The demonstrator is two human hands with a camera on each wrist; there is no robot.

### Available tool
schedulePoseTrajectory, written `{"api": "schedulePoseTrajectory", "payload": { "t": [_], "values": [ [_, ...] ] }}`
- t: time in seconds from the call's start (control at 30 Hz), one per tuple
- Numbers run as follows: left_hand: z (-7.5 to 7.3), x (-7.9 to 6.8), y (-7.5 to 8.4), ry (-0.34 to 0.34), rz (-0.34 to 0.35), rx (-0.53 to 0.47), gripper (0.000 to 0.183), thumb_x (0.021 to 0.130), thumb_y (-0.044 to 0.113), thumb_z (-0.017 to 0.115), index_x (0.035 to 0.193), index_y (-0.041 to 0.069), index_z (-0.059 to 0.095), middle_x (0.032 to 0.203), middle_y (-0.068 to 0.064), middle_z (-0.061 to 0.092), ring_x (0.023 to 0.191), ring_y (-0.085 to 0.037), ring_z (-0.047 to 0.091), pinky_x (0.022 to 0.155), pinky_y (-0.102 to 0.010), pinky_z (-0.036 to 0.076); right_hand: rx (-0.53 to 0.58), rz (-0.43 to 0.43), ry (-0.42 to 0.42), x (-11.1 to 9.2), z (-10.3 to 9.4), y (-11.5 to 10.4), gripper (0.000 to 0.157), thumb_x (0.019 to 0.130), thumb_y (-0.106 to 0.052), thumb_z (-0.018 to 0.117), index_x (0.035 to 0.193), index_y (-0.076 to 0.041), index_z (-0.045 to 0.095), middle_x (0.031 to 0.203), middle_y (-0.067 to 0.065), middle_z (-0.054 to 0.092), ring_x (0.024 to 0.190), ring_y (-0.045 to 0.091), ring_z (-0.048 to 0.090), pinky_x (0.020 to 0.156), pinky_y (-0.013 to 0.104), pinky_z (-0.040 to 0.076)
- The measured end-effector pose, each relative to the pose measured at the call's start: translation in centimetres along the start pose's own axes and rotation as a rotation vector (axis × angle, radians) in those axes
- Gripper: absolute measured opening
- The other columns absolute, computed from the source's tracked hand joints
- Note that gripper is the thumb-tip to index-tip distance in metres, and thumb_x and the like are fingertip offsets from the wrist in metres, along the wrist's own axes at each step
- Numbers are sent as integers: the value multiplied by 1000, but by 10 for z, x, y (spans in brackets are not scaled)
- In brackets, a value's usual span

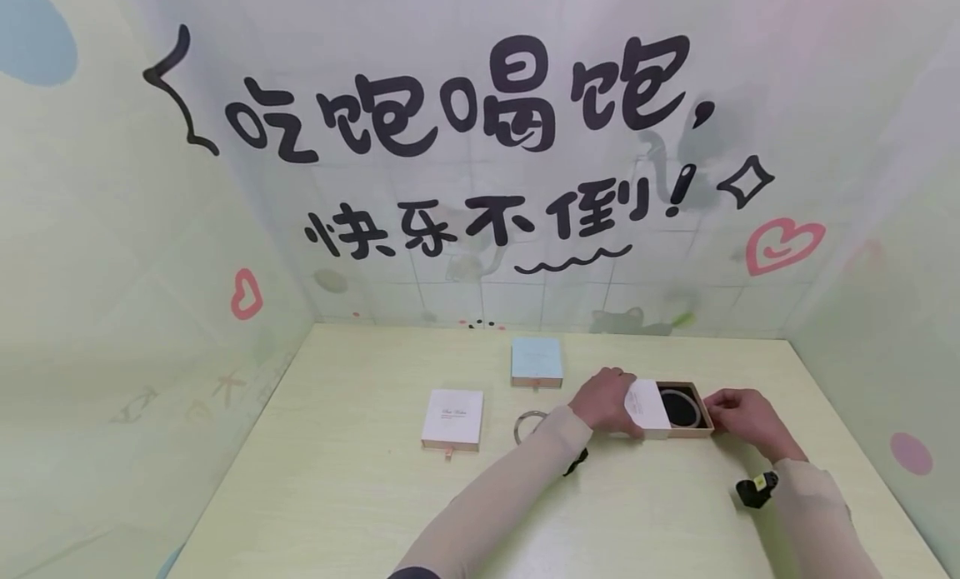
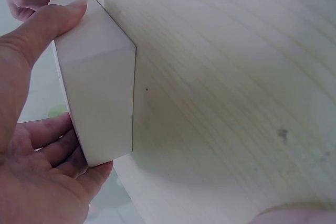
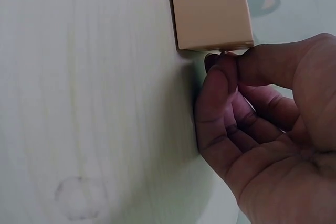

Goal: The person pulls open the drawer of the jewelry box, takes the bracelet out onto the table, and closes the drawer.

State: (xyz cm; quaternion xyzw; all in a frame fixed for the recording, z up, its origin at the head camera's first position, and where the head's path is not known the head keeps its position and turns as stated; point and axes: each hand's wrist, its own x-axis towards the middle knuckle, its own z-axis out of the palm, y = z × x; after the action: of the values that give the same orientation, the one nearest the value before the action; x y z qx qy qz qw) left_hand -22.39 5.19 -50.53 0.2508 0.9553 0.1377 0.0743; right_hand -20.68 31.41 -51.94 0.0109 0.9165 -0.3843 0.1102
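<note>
A white slide-out gift box (image 1: pixel 647 408) lies at the right of the table, its tan drawer (image 1: pixel 692 433) pulled partly out to the right. On the drawer's black lining sits a pale bangle (image 1: pixel 699 410). My left hand (image 1: pixel 606 402) grips the white sleeve from its left end; in the left wrist view the thumb (image 2: pixel 71 15) lies on one side and the other fingers are at the far side. At the drawer's end, my right hand (image 1: pixel 752 421) pinches a small pull tab between thumb and index finger, the tab mostly hidden by the fingertips.
A second bangle (image 1: pixel 517 429) lies on the table (image 1: pixel 352 479), partly hidden behind the left sleeve. Further left is a closed white box (image 1: pixel 452 416) with a small tab. A closed light-blue box (image 1: pixel 536 361) stands near the back. Printed wall sheets surround the table.
</note>
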Motion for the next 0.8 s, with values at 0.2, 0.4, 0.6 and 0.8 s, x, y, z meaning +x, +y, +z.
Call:
{"api": "schedulePoseTrajectory", "payload": {
  "t": [0.2,0.4,0.6,0.8],
  "values": [
    [1,0,0,1,4,1,77,69,48,92,133,19,61,121,8,65,105,-6,54,86,-16,46,-4,10,-1,0,-2,2,26,100,-10,54,110,11,66,91,15,72,75,14,64,65,29,53],
    [1,0,-1,-2,2,9,78,70,49,91,136,20,60,124,8,64,109,-6,55,89,-16,47,9,1,-7,0,-3,6,26,99,-8,53,110,12,66,92,14,73,76,14,64,65,28,54],
    [0,0,0,-2,-3,6,77,70,49,92,134,21,61,122,9,64,106,-6,54,87,-15,46,23,6,-15,1,-3,10,29,100,-12,54,112,11,67,92,11,74,76,12,65,67,27,53],
    [3,-1,0,-4,-4,-6,77,70,48,92,134,21,61,121,9,64,105,-5,53,87,-15,46,51,-3,-10,-4,0,10,34,104,-16,52,120,12,63,102,17,73,80,13,66,69,26,55]
  ]
}}
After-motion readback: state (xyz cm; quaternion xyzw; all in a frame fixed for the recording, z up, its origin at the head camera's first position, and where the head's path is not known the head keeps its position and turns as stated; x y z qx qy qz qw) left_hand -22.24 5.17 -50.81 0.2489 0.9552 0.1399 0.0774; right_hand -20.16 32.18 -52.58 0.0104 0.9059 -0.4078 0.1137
